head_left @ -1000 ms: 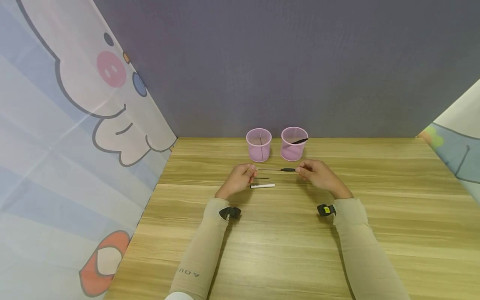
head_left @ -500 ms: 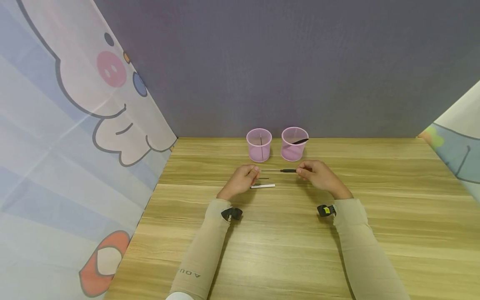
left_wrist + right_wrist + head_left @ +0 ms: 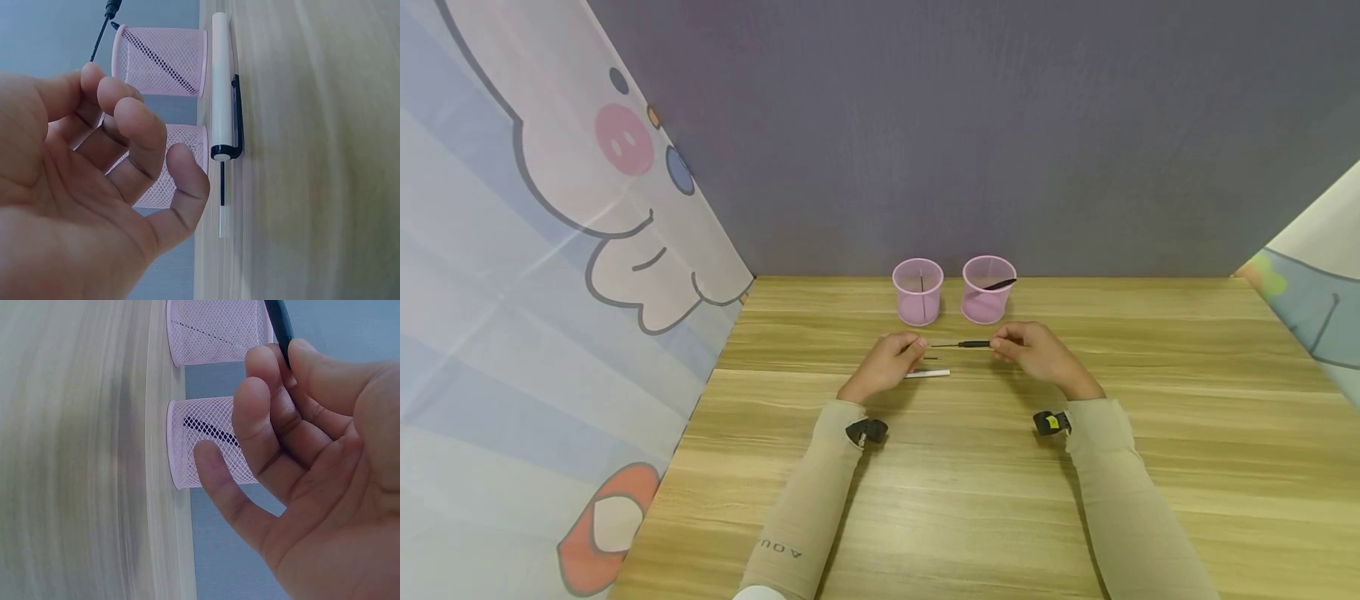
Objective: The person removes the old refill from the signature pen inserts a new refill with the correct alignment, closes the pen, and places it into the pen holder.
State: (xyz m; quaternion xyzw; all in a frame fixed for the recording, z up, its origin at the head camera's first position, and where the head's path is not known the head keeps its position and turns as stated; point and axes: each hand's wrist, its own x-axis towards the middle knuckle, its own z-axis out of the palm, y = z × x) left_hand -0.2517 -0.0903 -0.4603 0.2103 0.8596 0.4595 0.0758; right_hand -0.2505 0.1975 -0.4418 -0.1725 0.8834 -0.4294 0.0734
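Note:
My left hand [image 3: 889, 365] pinches a thin dark rod [image 3: 945, 345], which looks like a pen refill, between thumb and index finger. Its other end meets a slim black pen barrel [image 3: 975, 343], pinched by my right hand [image 3: 1033, 354] at the far end. The two stand in one line above the table. In the left wrist view the dark rod [image 3: 99, 40] rises from the fingertips, the other fingers loosely curled. Below the left hand lies a white pen barrel [image 3: 221, 81] with a black clip. Another thin refill [image 3: 222, 184] lies behind it, partly hidden.
Two pink mesh pen holders stand at the back of the wooden table [image 3: 970, 500], before a grey panel. The left pen holder [image 3: 917, 312] holds a thin dark rod; in the right pen holder [image 3: 983, 310] leans a thicker black piece. A printed curtain [image 3: 550, 333] hangs at left.
My left hand has moved slightly right, towards the black barrel, and less of the thin rod shows between the hands. It covers more of the white barrel. The right hand stays nearly in place.

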